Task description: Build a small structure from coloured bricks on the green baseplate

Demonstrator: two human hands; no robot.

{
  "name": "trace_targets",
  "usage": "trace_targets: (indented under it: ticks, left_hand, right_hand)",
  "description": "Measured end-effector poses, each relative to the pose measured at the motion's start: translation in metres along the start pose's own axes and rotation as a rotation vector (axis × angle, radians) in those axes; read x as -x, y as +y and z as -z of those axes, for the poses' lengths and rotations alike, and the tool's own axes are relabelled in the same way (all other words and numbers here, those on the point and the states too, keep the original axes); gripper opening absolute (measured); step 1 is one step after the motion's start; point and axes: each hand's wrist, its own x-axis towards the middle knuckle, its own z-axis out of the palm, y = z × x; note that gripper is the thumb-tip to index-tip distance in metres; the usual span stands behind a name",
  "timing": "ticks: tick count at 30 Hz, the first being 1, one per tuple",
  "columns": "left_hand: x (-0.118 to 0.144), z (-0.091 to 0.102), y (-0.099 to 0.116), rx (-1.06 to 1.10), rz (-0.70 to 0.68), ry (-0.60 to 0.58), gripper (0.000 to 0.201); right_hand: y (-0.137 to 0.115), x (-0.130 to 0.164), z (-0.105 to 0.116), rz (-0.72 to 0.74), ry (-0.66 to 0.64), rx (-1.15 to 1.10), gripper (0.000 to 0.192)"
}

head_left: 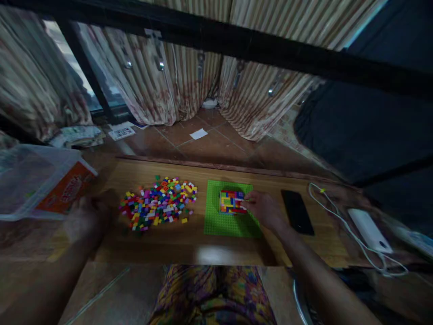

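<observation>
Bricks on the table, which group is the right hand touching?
The stacked block of bricks on the green baseplate; the right hand touches it, not the loose pile.

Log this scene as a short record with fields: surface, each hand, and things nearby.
surface: low wooden table
right hand: fingertips on the small multicoloured brick block standing on the flat green baseplate
left hand: blurred, resting on the table left of the loose pile of colourful small bricks
nearby: black phone, white power bank with white cable
</observation>
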Motion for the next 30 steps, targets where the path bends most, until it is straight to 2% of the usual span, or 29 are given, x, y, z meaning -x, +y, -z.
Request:
trace_targets:
  ticks: [8, 15, 30]
  left_hand:
    - [0.0029, 0.0037, 0.0001, 0.001, 0.007, -0.014, 0.046]
    - [0.0045, 0.0055, 0.0013, 0.0, 0.004, 0.002, 0.044]
    - [0.0038, 0.0048, 0.003, 0.005, 0.0, 0.002, 0.044]
  right_hand:
    - [0.0012, -0.0018, -0.0025, 0.012, 0.042, -0.046, 0.01]
    - [0.0024, -0.0039, -0.002, 0.018, 0.006, -0.134, 0.006]
    - [0.0011, -0.0065, -0.0077, 0.044, 0.041, -0.053, 0.007]
